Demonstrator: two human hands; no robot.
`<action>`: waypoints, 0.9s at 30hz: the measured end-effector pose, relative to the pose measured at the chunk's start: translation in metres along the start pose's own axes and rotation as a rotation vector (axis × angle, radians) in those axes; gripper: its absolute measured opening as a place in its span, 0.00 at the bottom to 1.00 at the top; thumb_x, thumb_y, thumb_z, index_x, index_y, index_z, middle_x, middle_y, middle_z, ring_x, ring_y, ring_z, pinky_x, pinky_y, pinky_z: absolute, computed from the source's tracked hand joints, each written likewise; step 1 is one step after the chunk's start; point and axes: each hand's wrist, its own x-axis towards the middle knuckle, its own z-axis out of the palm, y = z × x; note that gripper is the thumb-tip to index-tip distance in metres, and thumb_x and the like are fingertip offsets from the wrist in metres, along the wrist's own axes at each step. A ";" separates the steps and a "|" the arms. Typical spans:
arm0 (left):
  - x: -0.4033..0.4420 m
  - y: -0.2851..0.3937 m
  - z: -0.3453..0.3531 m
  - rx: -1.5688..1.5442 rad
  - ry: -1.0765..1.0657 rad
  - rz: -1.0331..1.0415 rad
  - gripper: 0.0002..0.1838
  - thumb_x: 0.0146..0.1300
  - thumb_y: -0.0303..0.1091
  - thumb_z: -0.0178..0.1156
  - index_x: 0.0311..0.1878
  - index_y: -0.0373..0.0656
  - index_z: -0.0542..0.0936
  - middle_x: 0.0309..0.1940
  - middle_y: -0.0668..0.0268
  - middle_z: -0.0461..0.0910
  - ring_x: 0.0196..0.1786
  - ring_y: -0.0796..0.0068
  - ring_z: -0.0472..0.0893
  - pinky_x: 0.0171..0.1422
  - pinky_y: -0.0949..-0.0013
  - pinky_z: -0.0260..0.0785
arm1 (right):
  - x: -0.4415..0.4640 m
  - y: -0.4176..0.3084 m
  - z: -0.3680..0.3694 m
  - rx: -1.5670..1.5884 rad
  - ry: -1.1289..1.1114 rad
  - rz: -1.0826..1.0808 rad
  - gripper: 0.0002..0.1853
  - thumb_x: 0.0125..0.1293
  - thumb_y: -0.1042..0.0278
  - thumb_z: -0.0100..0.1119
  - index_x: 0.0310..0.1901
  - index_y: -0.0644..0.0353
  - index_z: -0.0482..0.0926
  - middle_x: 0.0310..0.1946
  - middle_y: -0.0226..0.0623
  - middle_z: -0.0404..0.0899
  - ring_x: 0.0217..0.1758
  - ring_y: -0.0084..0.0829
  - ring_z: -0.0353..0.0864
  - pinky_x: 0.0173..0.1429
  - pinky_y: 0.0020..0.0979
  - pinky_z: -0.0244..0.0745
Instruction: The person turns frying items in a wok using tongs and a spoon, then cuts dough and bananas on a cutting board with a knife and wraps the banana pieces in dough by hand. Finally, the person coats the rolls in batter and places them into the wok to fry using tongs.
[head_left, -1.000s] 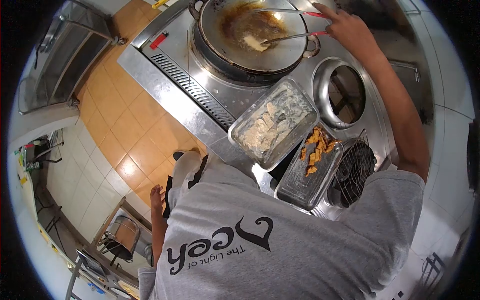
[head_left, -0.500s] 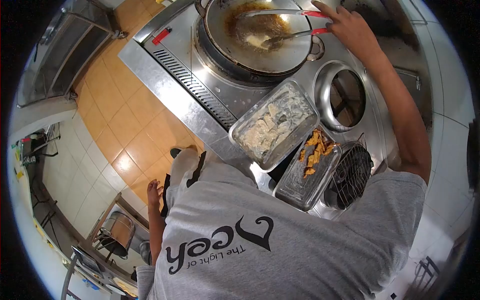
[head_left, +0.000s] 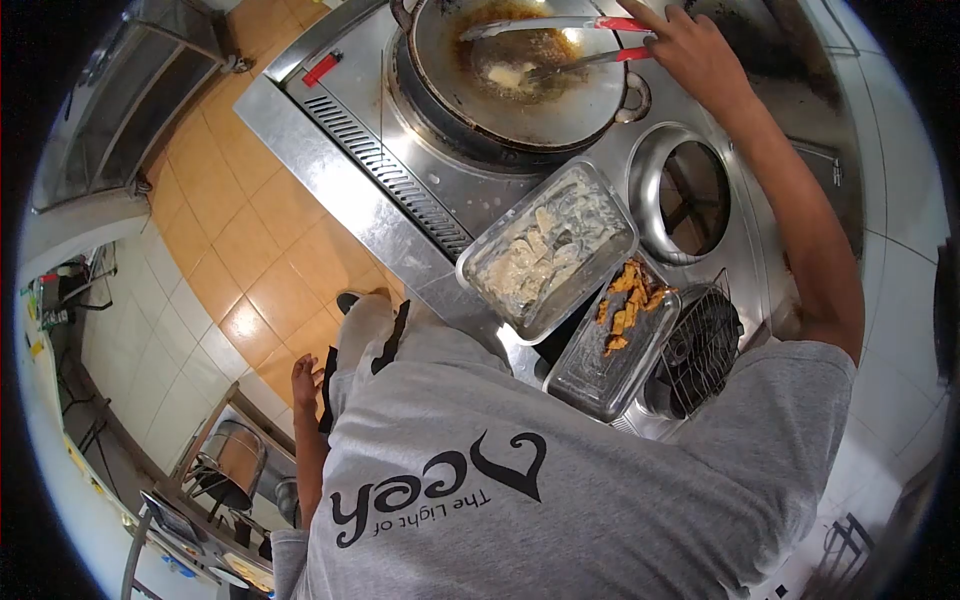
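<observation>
My right hand (head_left: 695, 58) grips a pair of tongs (head_left: 535, 27) with red handles, held over the wok (head_left: 440, 85). The two metal arms of the tongs are spread apart, their tips down in the brown oil. A pale battered piece (head_left: 508, 75) lies in the oil by the lower tip; whether the tip touches it I cannot tell. My left hand (head_left: 306, 382) hangs low beside my leg, fingers loosely apart and holding nothing. Nearer my body, a glass dish (head_left: 612, 262) contains pale battered pieces. Beside it, another glass dish (head_left: 585, 392) holds browned fried pieces (head_left: 628, 310).
The wok sits on a steel stove (head_left: 440, 215). A round burner ring (head_left: 650, 190) lies right of the dishes, with a wire rack (head_left: 705, 350) below it. A red-handled item (head_left: 321, 70) rests near the stove's left edge. Orange tiled floor (head_left: 245, 225) stretches to the left.
My right hand and the tongs have shifted slightly to the left and up over the wok. The battered piece sits a little higher in the oil. My left hand stays low by my leg.
</observation>
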 end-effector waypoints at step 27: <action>0.120 0.097 -0.015 -0.096 -0.166 0.117 0.21 0.65 0.42 0.47 0.58 0.43 0.68 0.55 0.61 0.70 0.55 0.62 0.72 0.52 0.58 0.71 | -0.053 -0.202 -0.054 1.475 0.084 1.358 0.21 0.62 0.52 0.59 0.50 0.59 0.78 0.65 0.47 0.62 0.65 0.41 0.66 0.64 0.34 0.62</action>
